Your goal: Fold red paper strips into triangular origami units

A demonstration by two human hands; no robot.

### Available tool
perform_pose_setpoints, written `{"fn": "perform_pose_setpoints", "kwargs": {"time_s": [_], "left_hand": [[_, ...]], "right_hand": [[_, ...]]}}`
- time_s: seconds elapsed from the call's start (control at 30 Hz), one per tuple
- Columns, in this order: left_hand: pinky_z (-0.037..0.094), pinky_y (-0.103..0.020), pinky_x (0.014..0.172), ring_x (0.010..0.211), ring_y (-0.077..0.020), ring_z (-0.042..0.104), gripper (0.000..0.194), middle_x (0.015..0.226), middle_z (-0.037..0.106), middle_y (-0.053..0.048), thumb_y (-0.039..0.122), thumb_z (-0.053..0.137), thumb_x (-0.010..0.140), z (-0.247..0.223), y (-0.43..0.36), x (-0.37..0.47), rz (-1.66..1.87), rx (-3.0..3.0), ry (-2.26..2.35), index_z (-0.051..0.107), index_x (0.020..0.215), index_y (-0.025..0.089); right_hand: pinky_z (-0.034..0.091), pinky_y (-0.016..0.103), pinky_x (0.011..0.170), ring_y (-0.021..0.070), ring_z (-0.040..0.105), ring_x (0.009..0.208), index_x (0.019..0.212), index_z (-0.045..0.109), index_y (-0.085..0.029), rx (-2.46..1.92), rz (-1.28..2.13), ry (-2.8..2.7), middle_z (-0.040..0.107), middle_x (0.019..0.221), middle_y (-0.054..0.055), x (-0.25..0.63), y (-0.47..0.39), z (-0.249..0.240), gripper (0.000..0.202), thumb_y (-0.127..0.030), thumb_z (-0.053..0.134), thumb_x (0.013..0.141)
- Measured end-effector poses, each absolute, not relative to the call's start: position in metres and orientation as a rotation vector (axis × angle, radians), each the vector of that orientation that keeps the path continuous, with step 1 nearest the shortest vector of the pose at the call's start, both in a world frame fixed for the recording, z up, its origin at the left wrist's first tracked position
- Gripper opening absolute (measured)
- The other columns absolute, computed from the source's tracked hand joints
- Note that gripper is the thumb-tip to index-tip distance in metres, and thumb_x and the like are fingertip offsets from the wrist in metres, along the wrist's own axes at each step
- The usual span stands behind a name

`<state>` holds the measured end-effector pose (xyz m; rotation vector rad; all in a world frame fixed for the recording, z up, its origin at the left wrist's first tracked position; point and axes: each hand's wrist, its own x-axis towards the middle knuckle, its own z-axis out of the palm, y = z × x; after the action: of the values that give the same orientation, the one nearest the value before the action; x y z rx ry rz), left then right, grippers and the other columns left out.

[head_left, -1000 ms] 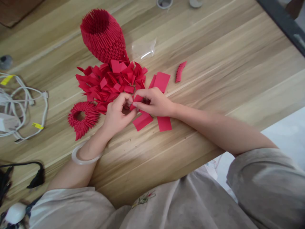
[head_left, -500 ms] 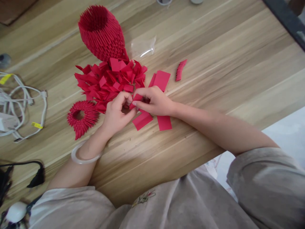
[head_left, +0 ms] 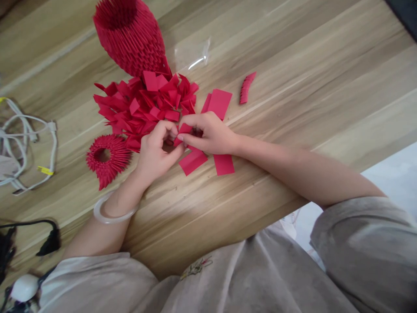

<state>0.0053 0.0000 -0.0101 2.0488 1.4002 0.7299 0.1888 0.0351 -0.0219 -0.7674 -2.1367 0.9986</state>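
Between my two hands is a small folded piece of red paper (head_left: pixel 184 130). My right hand (head_left: pixel 208 132) pinches it between thumb and fingers, and my left hand (head_left: pixel 159 150) grips its other side with curled fingers. Part of the paper is hidden by the fingers. Just beyond my left hand lies a heap of folded red paper pieces (head_left: pixel 140 106). Flat red paper slips (head_left: pixel 220 103) lie past my right hand, with another creased slip (head_left: pixel 193 162) and a further slip (head_left: pixel 224 164) on the near side of it.
A tall red folded-paper vessel (head_left: pixel 133 41) stands behind the heap. To the left lies a red paper ring (head_left: pixel 119 155); a short curved paper strip (head_left: pixel 247 88) lies right. A clear plastic bag (head_left: pixel 192 54), white cables (head_left: pixel 29 126) and a black plug (head_left: pixel 50 241) are on the wooden table (head_left: pixel 293 87).
The view has shifted a little, so things on the table sit slightly higher and further left. Both hands keep hold of the red paper in nearly the same pose.
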Motion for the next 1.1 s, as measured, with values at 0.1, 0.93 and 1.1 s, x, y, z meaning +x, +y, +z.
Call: {"fn": "perform_pose_setpoints", "kwargs": {"time_s": [0.1, 0.93, 1.1], "left_hand": [[0.038, -0.021, 0.052, 0.053, -0.0071, 0.045, 0.026, 0.065, 0.050, 0.006, 0.025, 0.068, 0.075, -0.011, 0.000, 0.005, 0.738, 2.044, 1.396, 0.045, 0.086, 0.022], [0.036, -0.016, 0.049, 0.053, -0.0043, 0.044, 0.033, 0.065, 0.047, 0.008, 0.014, 0.071, 0.066, -0.027, 0.006, 0.000, 0.888, 2.100, 1.291, 0.049, 0.088, 0.022], [0.033, -0.015, 0.046, 0.052, -0.0040, 0.044, 0.033, 0.064, 0.048, 0.008, 0.015, 0.073, 0.067, -0.027, 0.006, 0.001, 0.892, 2.098, 1.282, 0.049, 0.089, 0.021]], "right_hand": [[0.036, 0.019, 0.060, 0.0053, 0.041, 0.062, 0.077, 0.057, -0.011, -0.779, 0.994, -2.145, 0.051, 0.064, -0.003, 0.189, 0.035, -0.021, 0.018, -0.023, 0.052, 0.089], [0.040, 0.019, 0.066, 0.0052, 0.045, 0.067, 0.081, 0.052, -0.011, -0.708, 0.820, -2.257, 0.053, 0.071, -0.002, 0.191, 0.035, -0.023, 0.028, -0.030, 0.039, 0.097], [0.039, 0.020, 0.066, 0.0060, 0.045, 0.068, 0.081, 0.050, -0.012, -0.744, 0.848, -2.251, 0.052, 0.071, -0.002, 0.190, 0.035, -0.023, 0.025, -0.028, 0.040, 0.096]]}}
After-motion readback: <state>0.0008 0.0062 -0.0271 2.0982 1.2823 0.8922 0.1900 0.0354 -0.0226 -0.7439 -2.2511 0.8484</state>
